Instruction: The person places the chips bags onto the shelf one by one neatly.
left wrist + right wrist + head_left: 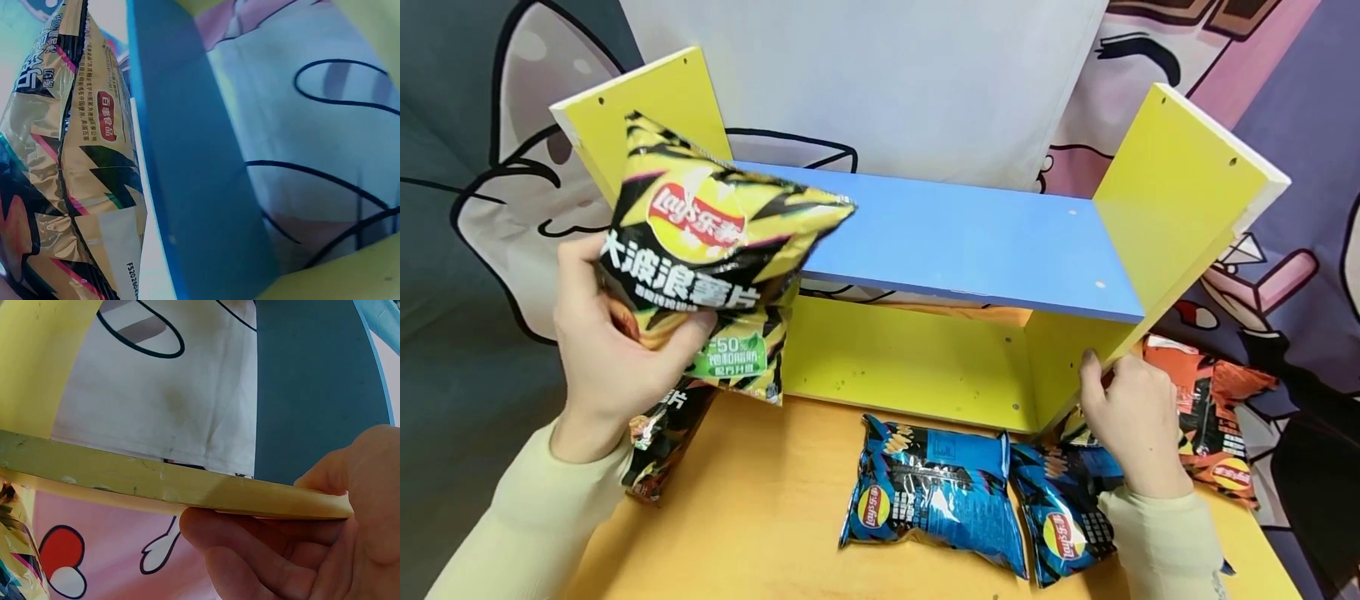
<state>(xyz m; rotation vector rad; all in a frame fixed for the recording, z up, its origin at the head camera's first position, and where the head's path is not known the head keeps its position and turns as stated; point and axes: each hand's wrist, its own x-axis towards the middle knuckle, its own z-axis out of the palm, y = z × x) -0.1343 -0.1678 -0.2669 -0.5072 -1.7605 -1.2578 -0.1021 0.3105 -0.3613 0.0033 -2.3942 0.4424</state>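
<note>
My left hand [613, 350] holds up a yellow and black bag of Lay's potato chips [700, 258], thumb across its front and fingers behind its left side. The bag is raised in front of the left end of a shelf unit, overlapping the blue shelf board [955, 233]. In the left wrist view, the gold back of the chip bag [100, 156] stands beside the blue board. My right hand [1131, 421] grips the front edge of the yellow right side panel [1195, 183]. The right wrist view shows thumb and fingers on opposite faces of that panel's edge [125, 475].
Two blue chip bags [940, 492] [1067, 517] lie on the yellow table [760, 517] before the unit. A red-orange chip bag [1217, 425] lies right of it, and a dark chip bag [666, 433] shows below my left hand. Behind hangs a cartoon-printed cloth [910, 83].
</note>
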